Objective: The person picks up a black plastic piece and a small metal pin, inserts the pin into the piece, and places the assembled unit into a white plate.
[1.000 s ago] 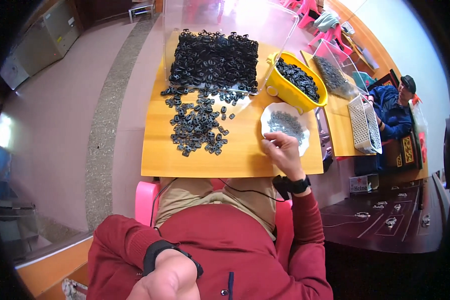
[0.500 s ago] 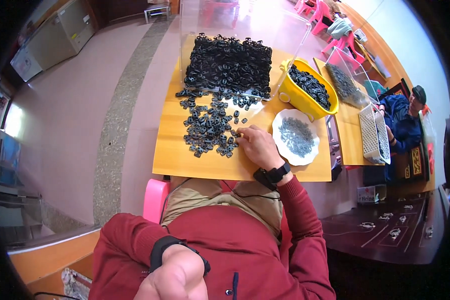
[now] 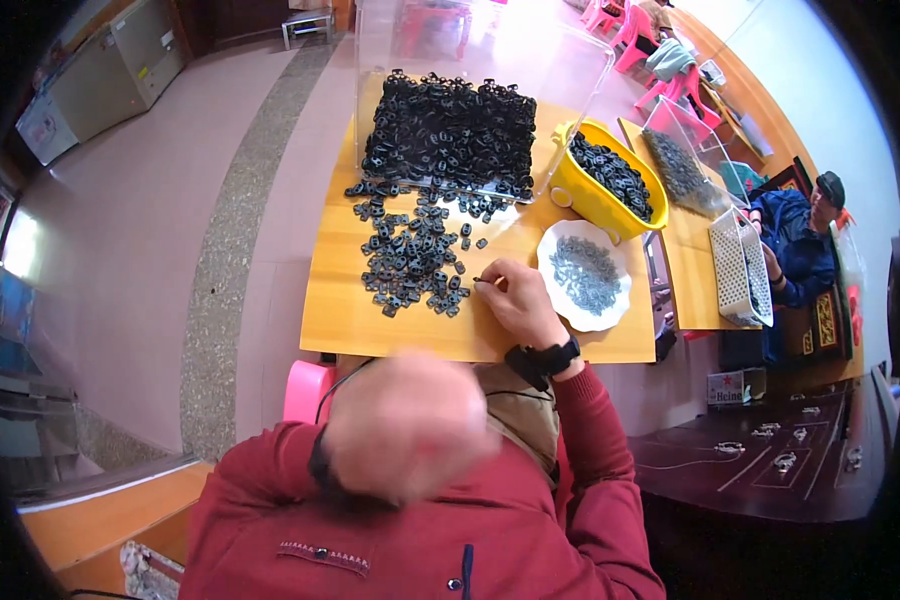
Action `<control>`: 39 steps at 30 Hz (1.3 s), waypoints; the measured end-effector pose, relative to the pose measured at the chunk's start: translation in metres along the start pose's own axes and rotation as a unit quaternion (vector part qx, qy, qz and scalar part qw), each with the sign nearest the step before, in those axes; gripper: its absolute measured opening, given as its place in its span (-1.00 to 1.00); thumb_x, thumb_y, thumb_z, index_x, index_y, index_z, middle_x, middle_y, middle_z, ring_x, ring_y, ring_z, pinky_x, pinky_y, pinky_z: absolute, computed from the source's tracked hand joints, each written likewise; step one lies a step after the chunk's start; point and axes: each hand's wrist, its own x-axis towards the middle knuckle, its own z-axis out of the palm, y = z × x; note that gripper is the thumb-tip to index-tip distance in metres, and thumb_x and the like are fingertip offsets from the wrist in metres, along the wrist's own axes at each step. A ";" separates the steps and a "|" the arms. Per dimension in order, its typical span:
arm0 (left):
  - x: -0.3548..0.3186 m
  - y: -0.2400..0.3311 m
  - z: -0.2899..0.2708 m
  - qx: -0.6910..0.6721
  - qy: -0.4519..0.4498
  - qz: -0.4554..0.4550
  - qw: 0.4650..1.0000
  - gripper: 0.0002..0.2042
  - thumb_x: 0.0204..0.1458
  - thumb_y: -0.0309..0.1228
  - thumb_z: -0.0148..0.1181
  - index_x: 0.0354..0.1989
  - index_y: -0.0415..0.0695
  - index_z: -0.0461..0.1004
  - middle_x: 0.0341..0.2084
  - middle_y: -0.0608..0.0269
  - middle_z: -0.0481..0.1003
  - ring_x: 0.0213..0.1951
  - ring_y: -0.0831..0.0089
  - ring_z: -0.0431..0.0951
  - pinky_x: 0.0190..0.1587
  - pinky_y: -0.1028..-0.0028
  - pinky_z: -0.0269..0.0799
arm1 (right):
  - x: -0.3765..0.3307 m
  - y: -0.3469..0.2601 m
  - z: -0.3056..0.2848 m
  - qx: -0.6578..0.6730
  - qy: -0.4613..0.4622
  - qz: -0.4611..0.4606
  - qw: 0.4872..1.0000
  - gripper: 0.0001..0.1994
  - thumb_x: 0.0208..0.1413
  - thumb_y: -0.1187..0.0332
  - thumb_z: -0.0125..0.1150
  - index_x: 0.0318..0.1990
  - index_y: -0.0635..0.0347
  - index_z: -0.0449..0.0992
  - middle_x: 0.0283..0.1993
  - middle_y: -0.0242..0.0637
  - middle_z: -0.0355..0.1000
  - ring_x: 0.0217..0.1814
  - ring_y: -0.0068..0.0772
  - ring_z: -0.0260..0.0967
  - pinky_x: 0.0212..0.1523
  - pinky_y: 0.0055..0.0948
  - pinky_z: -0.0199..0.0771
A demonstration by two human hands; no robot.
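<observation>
My right hand (image 3: 515,300) rests at the near right of the table, fingers pinched on a small black plastic piece (image 3: 478,282) whose tip shows at the fingertips. Just left of it lies a loose pile of such black pieces (image 3: 410,255) with holes in them. To its right stands a white scalloped plate (image 3: 618,311) holding many small clear greyish parts (image 3: 582,275). Smeared by motion, my left hand (image 3: 410,425) is in front of my body, short of the table's near edge; its fingers cannot be made out.
A clear box (image 3: 560,160) with a heap of black pieces (image 3: 450,135) stands at the back of the wooden table (image 3: 345,325). Right of it is a yellow tub (image 3: 625,222) of similar pieces. At the neighbouring table, a person (image 3: 805,240) sits by a white perforated basket (image 3: 735,270).
My left hand has risen and moved forward and right, toward the table. My right hand has drawn slightly away from the pile with a small black piece in its fingertips.
</observation>
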 end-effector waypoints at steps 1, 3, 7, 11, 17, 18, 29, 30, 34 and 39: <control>-0.008 -0.007 0.025 -0.236 0.067 -0.230 0.942 -0.87 -0.07 -0.71 0.16 -0.37 -0.24 0.41 -0.50 0.26 0.40 -0.45 0.50 0.43 -0.43 0.52 0.40 | -0.004 0.002 -0.001 0.082 -0.005 0.022 0.996 -0.85 0.01 0.44 0.24 -0.27 0.29 0.50 -0.36 -0.13 0.49 -0.40 -0.31 0.47 -0.38 -0.42 0.45; -0.029 -0.030 0.051 -0.310 0.039 -0.449 0.837 -0.86 0.02 -0.62 0.18 -0.25 -0.25 0.41 -0.38 0.30 0.43 -0.33 0.66 0.42 -0.33 0.61 0.40 | -0.017 -0.003 -0.002 0.216 0.004 0.055 0.975 -0.87 0.03 0.47 0.23 -0.28 0.32 0.49 -0.38 -0.19 0.50 -0.42 -0.43 0.45 -0.40 -0.50 0.45; -0.054 -0.055 0.073 -0.335 0.016 -0.539 0.773 -0.82 0.08 -0.52 0.19 -0.15 -0.27 0.44 -0.33 0.29 0.49 -0.33 0.64 0.48 -0.27 0.61 0.45 | -0.042 -0.038 -0.006 0.427 0.032 0.087 0.899 -0.87 0.09 0.56 0.20 -0.21 0.41 0.50 -0.36 -0.30 0.50 -0.35 -0.56 0.47 -0.29 -0.59 0.52; -0.062 -0.062 0.077 -0.417 -0.053 -0.547 0.724 -0.86 0.10 -0.50 0.18 -0.21 -0.27 0.46 -0.39 0.28 0.53 -0.36 0.60 0.52 -0.29 0.61 0.46 | -0.051 -0.046 -0.005 0.455 0.034 0.036 0.889 -0.84 0.11 0.60 0.16 -0.15 0.43 0.50 -0.28 -0.21 0.52 -0.29 -0.47 0.51 -0.23 -0.53 0.56; -0.073 -0.064 0.086 -0.441 -0.059 -0.569 0.692 -0.88 0.13 -0.45 0.15 -0.28 -0.25 0.46 -0.43 0.28 0.54 -0.39 0.60 0.52 -0.30 0.60 0.47 | -0.060 -0.039 0.003 0.454 0.067 0.061 0.886 -0.87 0.11 0.58 0.17 -0.20 0.42 0.53 -0.32 -0.28 0.51 -0.29 -0.54 0.48 -0.25 -0.59 0.53; -0.074 -0.065 0.087 -0.453 -0.060 -0.590 0.665 -0.88 0.14 -0.43 0.15 -0.30 -0.24 0.46 -0.44 0.28 0.53 -0.40 0.60 0.52 -0.30 0.60 0.48 | -0.061 -0.039 0.003 0.445 0.070 0.069 0.890 -0.88 0.10 0.57 0.18 -0.22 0.42 0.53 -0.33 -0.30 0.51 -0.31 -0.57 0.46 -0.28 -0.61 0.51; -0.077 -0.070 0.089 -0.498 -0.021 -0.648 0.576 -0.90 0.14 -0.44 0.14 -0.32 -0.20 0.40 -0.43 0.26 0.51 -0.39 0.55 0.55 -0.29 0.54 0.56 | -0.045 0.041 -0.070 -0.092 0.169 0.027 0.981 -0.83 -0.08 0.50 0.26 -0.27 0.31 0.56 -0.32 -0.12 0.49 -0.36 -0.23 0.47 -0.33 -0.41 0.45; -0.079 -0.070 0.090 -0.494 -0.022 -0.649 0.578 -0.91 0.13 -0.46 0.15 -0.31 -0.20 0.41 -0.42 0.26 0.52 -0.39 0.55 0.55 -0.30 0.55 0.57 | -0.043 0.043 -0.072 -0.152 0.168 0.030 0.974 -0.82 -0.08 0.47 0.26 -0.27 0.30 0.57 -0.31 -0.12 0.49 -0.31 -0.15 0.48 -0.28 -0.36 0.46; -0.081 -0.069 0.090 -0.487 -0.018 -0.651 0.582 -0.93 0.11 -0.49 0.16 -0.30 -0.20 0.42 -0.43 0.26 0.52 -0.39 0.56 0.55 -0.29 0.55 0.57 | -0.037 0.049 -0.075 -0.167 0.091 0.069 0.979 -0.82 -0.04 0.40 0.21 -0.26 0.22 0.60 -0.26 -0.11 0.47 -0.20 -0.02 0.45 -0.19 -0.22 0.45; -0.083 -0.069 0.090 -0.485 -0.019 -0.660 0.574 -0.93 0.11 -0.50 0.16 -0.30 -0.21 0.44 -0.44 0.26 0.52 -0.39 0.56 0.55 -0.29 0.55 0.57 | -0.033 0.056 -0.070 -0.187 0.105 0.067 0.974 -0.87 -0.03 0.39 0.20 -0.33 0.15 0.60 -0.31 -0.14 0.46 -0.24 -0.02 0.45 -0.22 -0.20 0.45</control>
